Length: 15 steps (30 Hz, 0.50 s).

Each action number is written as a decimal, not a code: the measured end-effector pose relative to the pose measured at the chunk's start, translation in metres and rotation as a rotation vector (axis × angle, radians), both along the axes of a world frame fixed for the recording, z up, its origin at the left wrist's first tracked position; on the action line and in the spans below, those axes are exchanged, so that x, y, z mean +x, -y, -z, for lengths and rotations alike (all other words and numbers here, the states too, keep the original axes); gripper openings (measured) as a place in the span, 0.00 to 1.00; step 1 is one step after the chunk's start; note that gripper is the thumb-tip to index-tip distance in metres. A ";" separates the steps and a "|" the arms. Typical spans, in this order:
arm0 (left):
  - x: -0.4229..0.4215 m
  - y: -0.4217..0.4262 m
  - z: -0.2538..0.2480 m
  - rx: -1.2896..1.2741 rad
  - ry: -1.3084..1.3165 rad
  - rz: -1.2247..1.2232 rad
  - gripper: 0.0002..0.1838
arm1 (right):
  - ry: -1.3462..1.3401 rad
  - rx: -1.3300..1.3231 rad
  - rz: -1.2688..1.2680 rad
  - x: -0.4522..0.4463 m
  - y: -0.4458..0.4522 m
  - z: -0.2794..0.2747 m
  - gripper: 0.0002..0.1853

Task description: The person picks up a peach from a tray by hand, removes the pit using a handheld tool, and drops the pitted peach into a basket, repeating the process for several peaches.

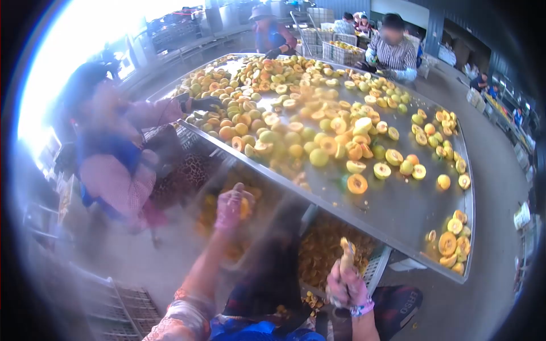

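My left hand (pixel 229 209), in a pinkish glove, is raised left of the table's near edge. Its fingers close round a yellow peach half (pixel 245 208), partly hidden by the hand. Lower right, my gloved right hand (pixel 348 287) is wrapped round a short, slim tool (pixel 348 250) with a curved, yellowish upper end; its exact kind is unclear. Beyond both hands, halved yellow peaches (pixel 357 183) lie over the metal table (pixel 392 207), many cut side up, some with the pit showing.
Below the table edge stands a crate (pixel 375 273) of pits and scraps. A co-worker (pixel 114 148) at the left reaches a dark-gloved hand (pixel 206 103) onto the fruit. Two more people work at the far side. White crates (pixel 344 52) are stacked behind them.
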<state>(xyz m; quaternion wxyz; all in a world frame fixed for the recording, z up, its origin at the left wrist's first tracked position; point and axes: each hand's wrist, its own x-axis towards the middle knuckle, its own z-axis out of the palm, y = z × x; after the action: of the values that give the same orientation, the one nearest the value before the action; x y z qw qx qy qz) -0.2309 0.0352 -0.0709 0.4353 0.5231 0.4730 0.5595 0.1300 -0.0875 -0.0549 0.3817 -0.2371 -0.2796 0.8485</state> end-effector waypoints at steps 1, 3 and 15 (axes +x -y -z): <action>-0.007 0.008 -0.023 -0.260 -0.257 -0.084 0.24 | 0.425 0.093 0.068 -0.007 -0.005 0.008 0.19; -0.013 0.003 -0.006 -0.103 -0.766 -0.262 0.25 | 0.857 0.148 0.127 -0.013 -0.010 0.062 0.19; 0.235 -0.090 -0.082 0.113 -1.305 0.027 0.20 | 1.867 0.883 -0.051 -0.011 0.019 0.078 0.18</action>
<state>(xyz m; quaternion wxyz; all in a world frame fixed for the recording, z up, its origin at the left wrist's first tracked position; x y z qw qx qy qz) 0.0038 0.1253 0.0109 0.0377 0.7831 0.6035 0.1455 0.1195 -0.1061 -0.1332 0.0473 -0.6340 -0.7559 0.1562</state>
